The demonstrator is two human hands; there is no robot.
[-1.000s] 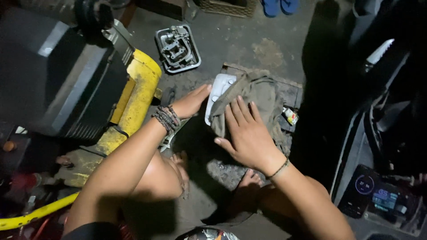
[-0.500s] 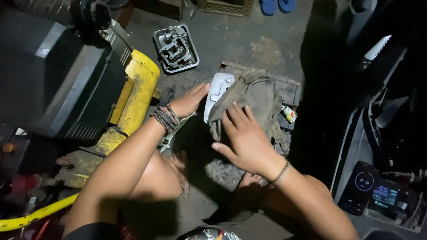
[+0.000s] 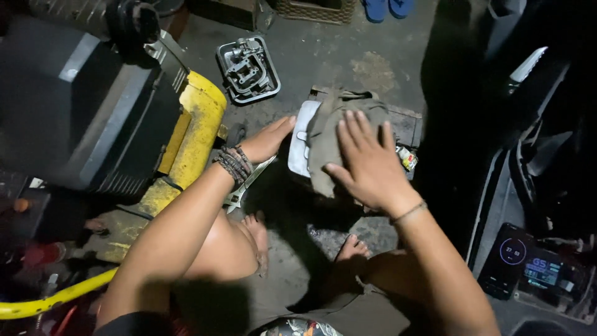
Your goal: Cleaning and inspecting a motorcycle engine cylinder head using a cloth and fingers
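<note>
Head view, items as I read them from here:

- Right hand (image 3: 367,165): flat, fingers spread, palm pressing a grey-green rag (image 3: 329,140) down, gripping nothing; I judge the pressure keeps the cloth in place.
- Left hand (image 3: 268,140): open, fingertips at the edge of a white plastic part (image 3: 300,146) under the rag, apparently steadying it.
- Rag and part: on a wooden board (image 3: 407,124) on the concrete floor, ahead of my bare feet.
- Adjustable wrench (image 3: 245,186): on the floor beneath the left wrist.
- Metal tray (image 3: 247,68) of engine parts: well apart, beside the yellow machine (image 3: 193,134).
</note>
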